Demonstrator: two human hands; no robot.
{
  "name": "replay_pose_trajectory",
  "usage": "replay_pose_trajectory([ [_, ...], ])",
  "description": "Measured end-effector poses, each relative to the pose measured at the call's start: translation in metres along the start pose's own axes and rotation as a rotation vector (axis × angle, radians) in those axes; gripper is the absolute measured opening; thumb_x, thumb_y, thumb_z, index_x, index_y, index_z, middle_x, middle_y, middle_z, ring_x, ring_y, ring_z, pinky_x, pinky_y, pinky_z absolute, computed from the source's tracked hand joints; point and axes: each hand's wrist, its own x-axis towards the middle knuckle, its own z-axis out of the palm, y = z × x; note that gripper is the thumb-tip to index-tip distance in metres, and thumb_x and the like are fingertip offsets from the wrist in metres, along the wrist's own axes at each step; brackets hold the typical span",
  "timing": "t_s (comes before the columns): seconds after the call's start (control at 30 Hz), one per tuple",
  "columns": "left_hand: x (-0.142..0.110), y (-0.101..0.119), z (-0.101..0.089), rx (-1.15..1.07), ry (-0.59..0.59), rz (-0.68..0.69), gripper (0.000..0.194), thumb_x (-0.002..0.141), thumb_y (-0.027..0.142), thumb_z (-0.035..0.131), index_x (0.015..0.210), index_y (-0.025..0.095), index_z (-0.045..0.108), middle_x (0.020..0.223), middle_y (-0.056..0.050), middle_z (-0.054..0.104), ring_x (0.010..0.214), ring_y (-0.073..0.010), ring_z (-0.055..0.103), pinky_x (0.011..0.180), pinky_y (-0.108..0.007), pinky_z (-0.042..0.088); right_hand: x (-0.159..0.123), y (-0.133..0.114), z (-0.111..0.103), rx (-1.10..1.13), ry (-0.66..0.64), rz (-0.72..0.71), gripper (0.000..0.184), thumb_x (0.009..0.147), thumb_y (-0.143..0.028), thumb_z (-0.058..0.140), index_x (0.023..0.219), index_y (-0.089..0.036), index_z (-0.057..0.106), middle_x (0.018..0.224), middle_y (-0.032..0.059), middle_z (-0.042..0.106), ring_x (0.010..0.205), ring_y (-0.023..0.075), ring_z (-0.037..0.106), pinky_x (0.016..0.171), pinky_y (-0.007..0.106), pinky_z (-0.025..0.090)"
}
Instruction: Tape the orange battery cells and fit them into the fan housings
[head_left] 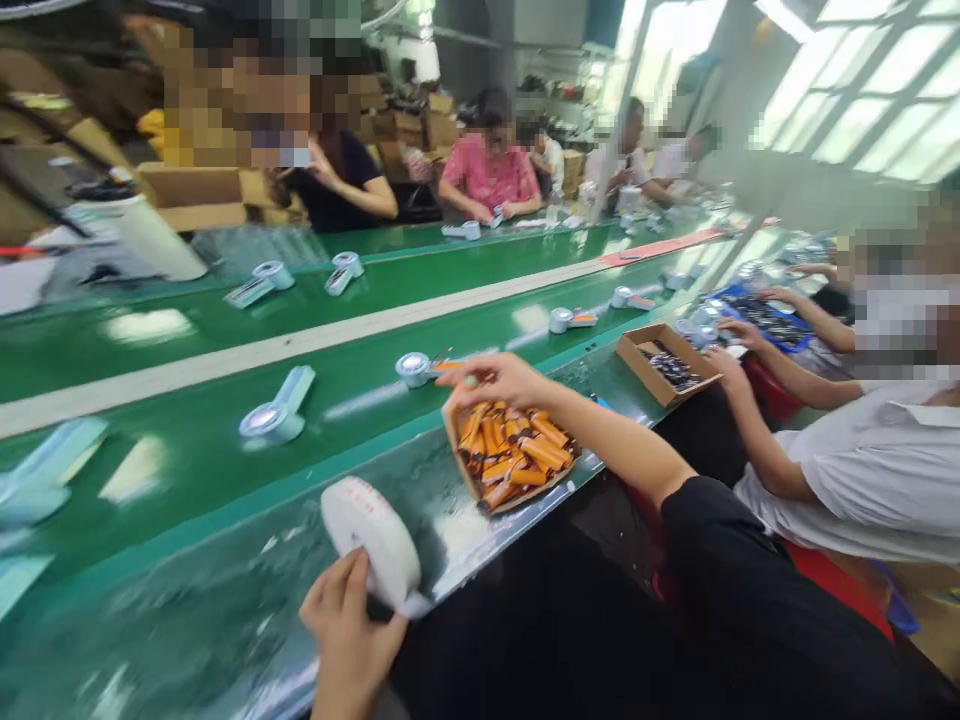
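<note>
My left hand (351,622) grips a roll of white tape (371,540) that stands on edge at the near side of the bench; its fingers are on the flat face and the thumb is near the loose end. My right hand (499,382) is over a cardboard box (469,478) full of orange wrapped batteries (517,450). Its fingers are bent together beside a light blue housing (412,369) with a round head and an orange battery in its handle. Whether they hold that handle or something small is blurred.
A green conveyor belt (360,340) carries several light blue housings, one (277,420) close by on the left. A cardboard box of dark parts (667,365) stands to the right, beside a co-worker in a white shirt (885,460). Other people sit across the belt.
</note>
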Motion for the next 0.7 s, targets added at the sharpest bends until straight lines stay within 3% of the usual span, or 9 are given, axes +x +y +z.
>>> replay_pose_trajectory([
  [0.07,0.011,0.021,-0.014,0.033,-0.064,-0.048,0.074,0.092,0.029,0.068,0.162,0.024,0.047,0.133,-0.018,0.069,0.121,-0.0392,0.062,0.103,-0.054,0.05,-0.014,-0.016,0.001,0.13,0.105,-0.016,0.035,0.085,-0.038,0.091,0.111,-0.018,0.08,0.116,0.0068,0.082,0.105,0.02,0.077,0.098,0.034,0.062],
  [0.13,0.027,0.04,-0.025,0.078,-0.099,-0.075,0.065,0.088,0.02,0.07,0.151,0.024,0.057,0.133,-0.016,0.07,0.125,-0.0368,0.058,0.11,-0.052,0.046,-0.028,-0.026,0.005,0.114,0.136,-0.007,0.046,0.079,-0.048,0.095,0.111,-0.017,0.083,0.103,0.0056,0.082,0.092,0.0192,0.077,0.087,0.032,0.063],
  [0.27,0.053,0.065,-0.034,0.147,-0.072,-0.044,0.057,0.083,0.008,0.074,0.138,0.021,0.067,0.127,-0.014,0.074,0.122,-0.0328,0.055,0.111,-0.046,0.042,-0.048,-0.034,0.024,-0.185,0.01,-0.067,0.047,0.086,-0.052,0.092,0.114,-0.016,0.087,0.078,0.0026,0.078,0.069,0.0149,0.067,0.069,0.027,0.054],
  [0.4,0.06,0.073,-0.038,0.176,-0.087,-0.016,0.057,0.084,0.005,0.072,0.139,0.02,0.072,0.122,-0.012,0.077,0.115,-0.0301,0.056,0.106,-0.043,0.039,-0.057,-0.03,0.042,-0.338,-0.033,-0.12,0.041,0.091,-0.051,0.089,0.116,-0.018,0.087,0.076,0.0021,0.079,0.065,0.0142,0.067,0.071,0.026,0.052],
  [0.7,0.068,0.076,-0.037,0.255,-0.04,0.022,0.049,0.09,0.007,0.072,0.137,0.019,0.076,0.119,-0.011,0.08,0.112,-0.0292,0.058,0.102,-0.042,0.04,-0.076,-0.015,0.058,-0.4,0.051,-0.066,0.045,0.086,-0.051,0.094,0.113,-0.016,0.087,0.078,0.0036,0.079,0.07,0.0168,0.072,0.075,0.025,0.056],
])
